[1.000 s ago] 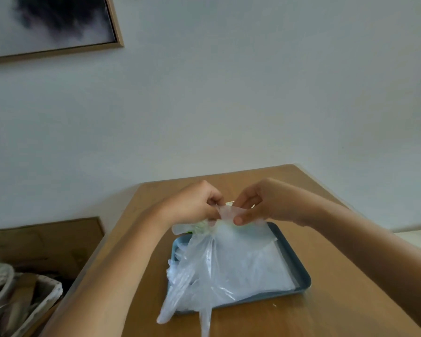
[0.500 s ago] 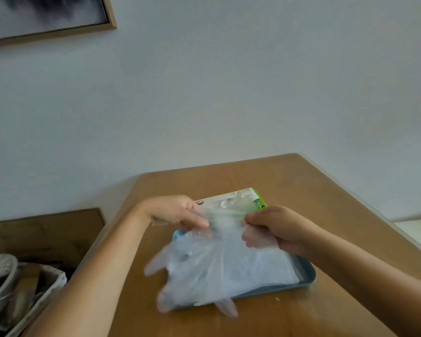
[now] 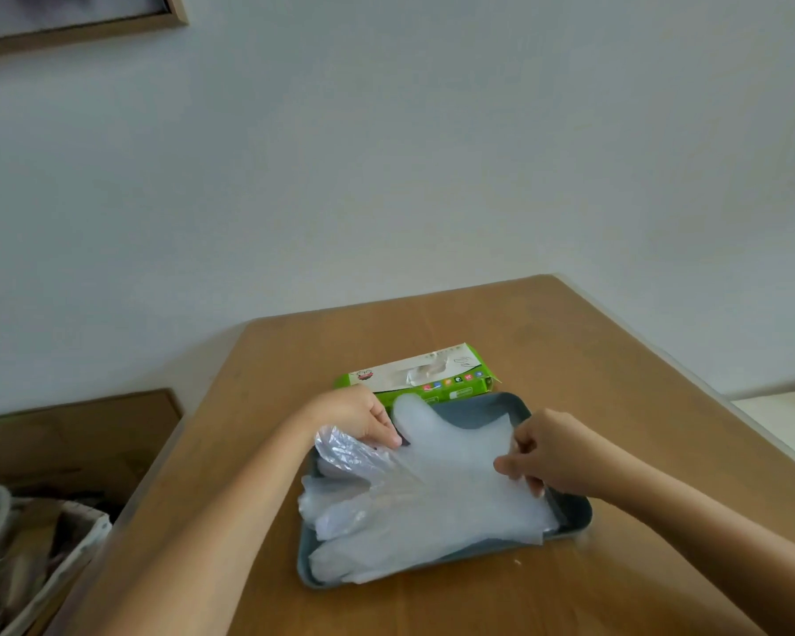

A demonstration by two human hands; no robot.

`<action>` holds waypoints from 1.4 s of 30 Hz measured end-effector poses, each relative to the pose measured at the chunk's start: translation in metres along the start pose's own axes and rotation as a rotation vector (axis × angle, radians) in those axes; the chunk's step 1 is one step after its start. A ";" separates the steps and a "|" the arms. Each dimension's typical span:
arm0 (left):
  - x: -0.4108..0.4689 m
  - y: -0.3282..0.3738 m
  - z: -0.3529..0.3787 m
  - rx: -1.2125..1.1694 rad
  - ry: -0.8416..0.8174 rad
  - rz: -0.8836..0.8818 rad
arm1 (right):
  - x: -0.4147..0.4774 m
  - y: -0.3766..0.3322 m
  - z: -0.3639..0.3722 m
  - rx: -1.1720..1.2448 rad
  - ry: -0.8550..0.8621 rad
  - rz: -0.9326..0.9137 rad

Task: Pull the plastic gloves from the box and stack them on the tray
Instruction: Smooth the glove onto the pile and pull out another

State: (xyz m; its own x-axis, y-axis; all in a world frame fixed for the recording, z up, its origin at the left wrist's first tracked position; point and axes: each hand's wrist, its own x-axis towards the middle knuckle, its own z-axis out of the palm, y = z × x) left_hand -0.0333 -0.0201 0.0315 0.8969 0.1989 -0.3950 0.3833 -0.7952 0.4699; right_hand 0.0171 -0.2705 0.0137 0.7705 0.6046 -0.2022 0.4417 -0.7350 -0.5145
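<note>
- Wooden table [image 3: 570, 342] took up most of the lower view, with its far edge up against a plain pale wall [image 3: 432, 153].
- Grey-blue tray [image 3: 580, 516] sat roughly mid-table, a bit toward the near edge.
- The pile of plastic gloves [image 3: 386, 534] was lying flat in the tray and covered most of it. The finger ends pointed to the tray's left edge, and a few hung over that rim.
- The top glove [image 3: 455, 452] was spread across the pile. Its thumb poked toward the tray's far edge and its cuff was over by the right edge.
- The green and white glove box [image 3: 414, 381] lay flat on the table, touching or just beside the tray's far edge. A bit of clear plastic showed in its top opening.
- Left hand [image 3: 363, 417] was at the tray's far-left corner, fingers curled down, pinching the top glove by its finger side.
- Right hand [image 3: 547, 456] was at the tray's right edge, fingers curled, pinching the same glove at the cuff.
- Off the table's left side there was a basket [image 3: 65, 543] of blurry stuff I couldn't make out.
- The corner of a wooden picture frame [image 3: 175, 13] showed on the wall, top left.
</note>
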 end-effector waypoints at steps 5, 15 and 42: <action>-0.004 0.000 -0.005 0.242 0.096 -0.053 | 0.004 0.007 0.001 -0.099 0.028 -0.020; -0.064 0.058 0.053 0.325 0.583 0.382 | 0.010 0.011 0.008 -0.170 0.102 -0.029; -0.070 -0.029 0.054 0.523 -0.001 0.042 | 0.005 0.029 -0.010 -0.678 -0.297 -0.319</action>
State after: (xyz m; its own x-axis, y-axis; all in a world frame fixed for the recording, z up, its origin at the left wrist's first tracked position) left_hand -0.1194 -0.0419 0.0026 0.9088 0.1604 -0.3853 0.1855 -0.9822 0.0288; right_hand 0.0388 -0.2918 0.0064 0.4476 0.8031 -0.3932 0.8762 -0.4818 0.0133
